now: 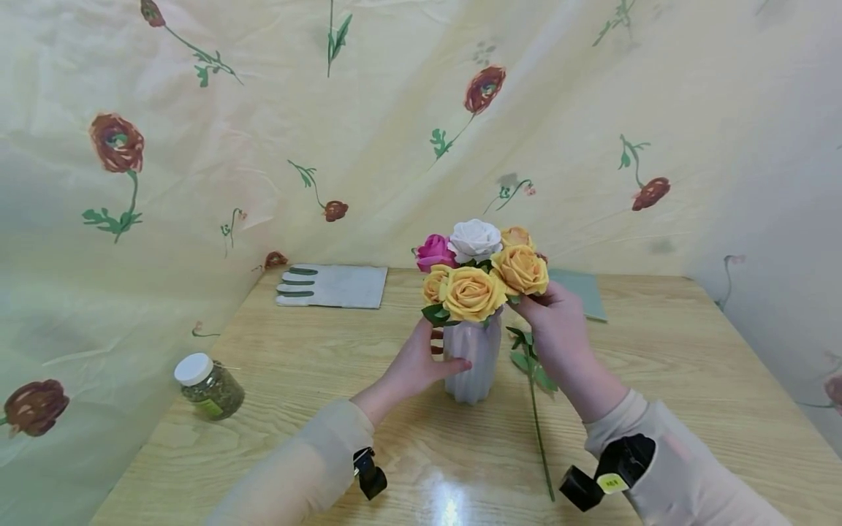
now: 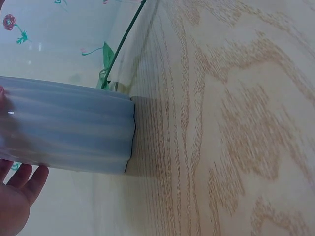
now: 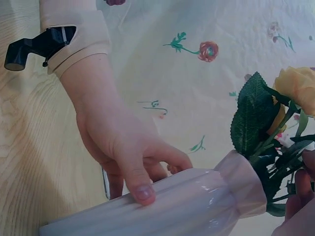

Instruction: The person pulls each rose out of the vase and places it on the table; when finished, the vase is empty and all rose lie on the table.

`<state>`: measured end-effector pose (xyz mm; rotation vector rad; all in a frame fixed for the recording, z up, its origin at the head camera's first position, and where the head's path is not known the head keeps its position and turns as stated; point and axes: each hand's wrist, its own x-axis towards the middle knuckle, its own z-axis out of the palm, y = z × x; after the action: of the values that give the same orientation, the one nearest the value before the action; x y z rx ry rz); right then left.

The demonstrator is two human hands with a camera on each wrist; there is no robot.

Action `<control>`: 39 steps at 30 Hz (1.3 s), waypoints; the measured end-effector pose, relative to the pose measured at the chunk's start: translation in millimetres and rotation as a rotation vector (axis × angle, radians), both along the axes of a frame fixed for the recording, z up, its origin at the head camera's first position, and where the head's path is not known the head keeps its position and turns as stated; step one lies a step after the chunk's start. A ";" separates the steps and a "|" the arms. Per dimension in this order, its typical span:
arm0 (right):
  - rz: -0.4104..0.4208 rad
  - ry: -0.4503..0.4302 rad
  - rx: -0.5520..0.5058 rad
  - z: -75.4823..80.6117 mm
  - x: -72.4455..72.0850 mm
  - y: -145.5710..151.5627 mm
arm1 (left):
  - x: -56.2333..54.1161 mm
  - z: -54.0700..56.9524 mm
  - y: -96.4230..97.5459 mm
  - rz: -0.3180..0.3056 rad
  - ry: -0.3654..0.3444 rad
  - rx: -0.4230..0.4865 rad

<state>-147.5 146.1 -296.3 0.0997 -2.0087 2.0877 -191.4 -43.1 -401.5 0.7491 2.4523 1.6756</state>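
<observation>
Roses (image 1: 473, 294) in vase (image 1: 472, 372) on table (image 1: 316, 365); jar (image 1: 220, 394) left, glove (image 1: 351, 285) behind-left, stem (image 1: 536, 420) just right.

A curtained-off nook before me, room type unclear; cream, red-flowered draped sheeting (image 1: 388, 109) backs a pale wood-grain table (image 1: 316, 380).

4 yellow-orange roses (image 1: 473, 294), 1 white rose (image 1: 475, 239) and 1 magenta rose (image 1: 435, 252) in a fluted pale vase (image 1: 473, 369)
Left fingers (image 1: 437, 350) curl round the vase; right fingers (image 1: 529, 307) pinch under a yellow-orange rose. 1 leafy green stem (image 1: 537, 424) lies on the light wood-grain counter (image 1: 316, 372), a white-lidded clear jar (image 1: 222, 393) farther left.
</observation>
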 end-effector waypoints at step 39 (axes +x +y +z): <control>-0.151 0.535 -0.893 72.9 -14.3 57.7 | 0.8 -1.2 0.5 0.004 -0.047 0.004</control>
<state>-161.7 203.7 -223.4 0.2879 -0.6792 2.3197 -190.6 -42.6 -402.7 0.6973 2.4216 1.6799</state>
